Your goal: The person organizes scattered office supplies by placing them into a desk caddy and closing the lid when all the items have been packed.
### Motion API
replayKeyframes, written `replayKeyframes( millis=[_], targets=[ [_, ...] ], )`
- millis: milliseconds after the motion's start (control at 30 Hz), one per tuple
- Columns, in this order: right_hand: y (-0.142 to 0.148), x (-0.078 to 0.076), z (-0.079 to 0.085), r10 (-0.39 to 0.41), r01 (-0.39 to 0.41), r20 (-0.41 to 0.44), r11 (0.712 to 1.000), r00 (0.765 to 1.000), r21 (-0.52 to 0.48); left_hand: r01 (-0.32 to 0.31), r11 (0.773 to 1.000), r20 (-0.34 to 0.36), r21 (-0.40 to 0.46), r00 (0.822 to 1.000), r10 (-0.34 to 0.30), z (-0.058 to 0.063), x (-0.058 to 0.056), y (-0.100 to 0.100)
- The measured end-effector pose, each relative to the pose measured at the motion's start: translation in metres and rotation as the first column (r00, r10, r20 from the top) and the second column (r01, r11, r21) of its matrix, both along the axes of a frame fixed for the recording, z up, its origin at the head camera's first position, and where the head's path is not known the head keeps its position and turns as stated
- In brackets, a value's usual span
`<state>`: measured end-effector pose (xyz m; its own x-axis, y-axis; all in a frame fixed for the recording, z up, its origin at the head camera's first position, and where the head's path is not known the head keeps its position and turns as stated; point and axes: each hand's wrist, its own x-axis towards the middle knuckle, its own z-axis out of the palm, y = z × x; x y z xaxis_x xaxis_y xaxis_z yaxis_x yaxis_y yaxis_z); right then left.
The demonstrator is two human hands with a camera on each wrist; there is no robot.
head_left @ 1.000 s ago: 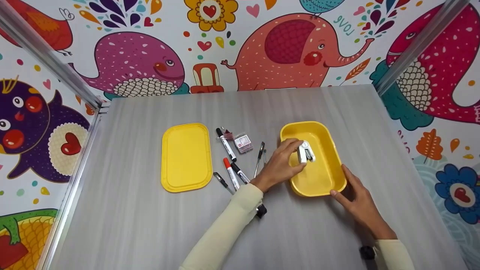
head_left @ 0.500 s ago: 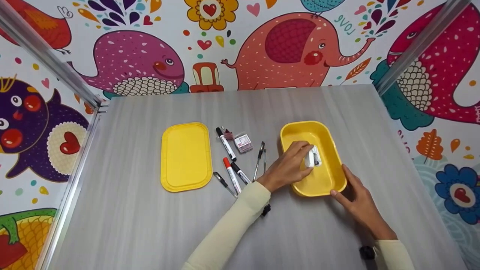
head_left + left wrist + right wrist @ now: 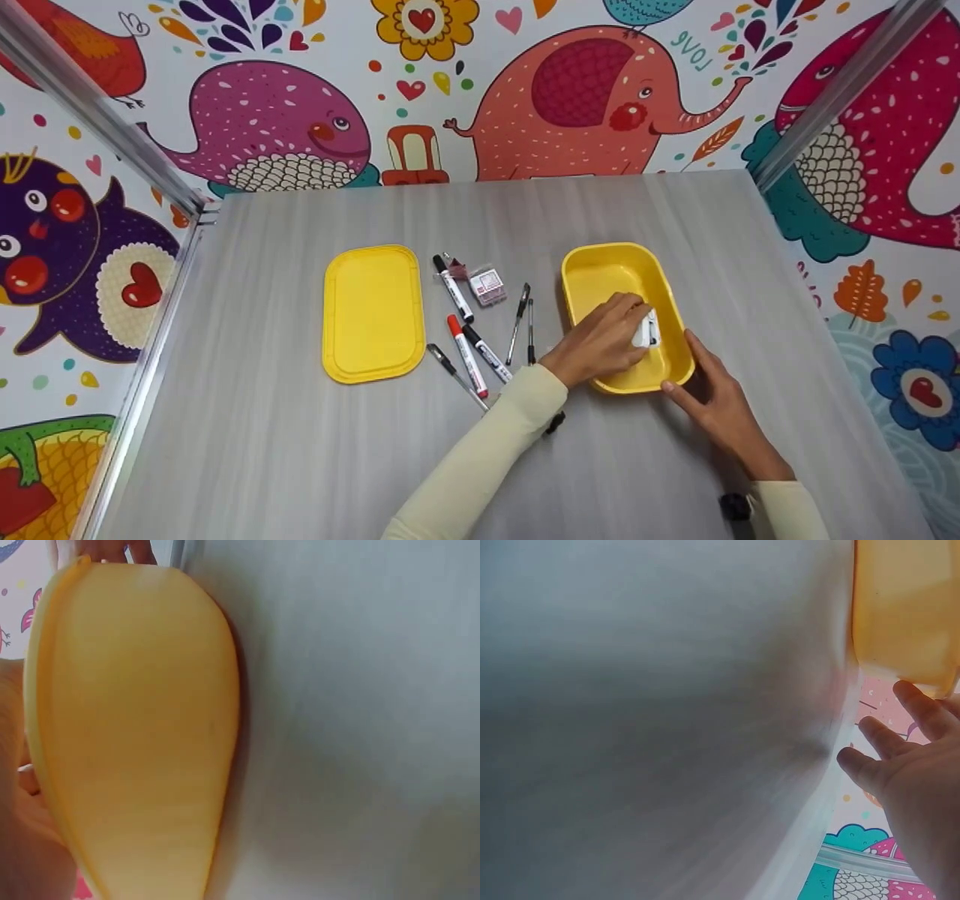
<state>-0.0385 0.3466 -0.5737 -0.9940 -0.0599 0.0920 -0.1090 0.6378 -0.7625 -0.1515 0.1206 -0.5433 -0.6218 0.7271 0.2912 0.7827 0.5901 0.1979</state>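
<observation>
Inside the yellow box (image 3: 577,279), my left hand (image 3: 600,341) grips a small white stapler (image 3: 649,330) low near the right wall; the palm and fingers cover part of it. My right hand (image 3: 716,397) touches the outside of the box at its near right corner, thumb on the front and fingers along the right side. In the right wrist view its fingers (image 3: 885,739) are fairly straight and spread. The left wrist view shows mostly the outer wall of the box (image 3: 139,712), with the stapler out of sight there.
A yellow lid (image 3: 373,315) lies flat at left. Between lid and box lie a red-capped marker (image 3: 468,358), black-capped markers (image 3: 454,291), several pens (image 3: 517,326) and a small clear-wrapped pack (image 3: 487,286). Patterned walls border the grey table (image 3: 270,420).
My left hand has carried the stapler rightward and toward the near side inside the box, and lower. The right hand and the box have stayed put.
</observation>
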Motion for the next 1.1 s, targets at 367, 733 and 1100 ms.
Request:
replayKeyframes(
  millis=[367, 733, 1100],
  targets=[
    [0.001, 0.001, 0.001, 0.008, -0.008, 0.016, 1.0, 1.0, -0.014, 0.07, 0.991, -0.014, -0.117, 0.997, -0.072, -0.001, 0.014, 0.02],
    [0.001, 0.001, 0.001, 0.0, 0.0, 0.016, 1.0, 1.0, -0.012, 0.106, 0.973, 0.091, -0.204, 0.992, -0.089, 0.001, 0.019, 0.031],
    [0.001, 0.0, 0.001, 0.004, -0.004, 0.001, 1.0, 1.0, -0.015, 0.13, 0.983, 0.26, -0.131, 0.961, -0.092, 0.004, 0.016, 0.028]
  ],
)
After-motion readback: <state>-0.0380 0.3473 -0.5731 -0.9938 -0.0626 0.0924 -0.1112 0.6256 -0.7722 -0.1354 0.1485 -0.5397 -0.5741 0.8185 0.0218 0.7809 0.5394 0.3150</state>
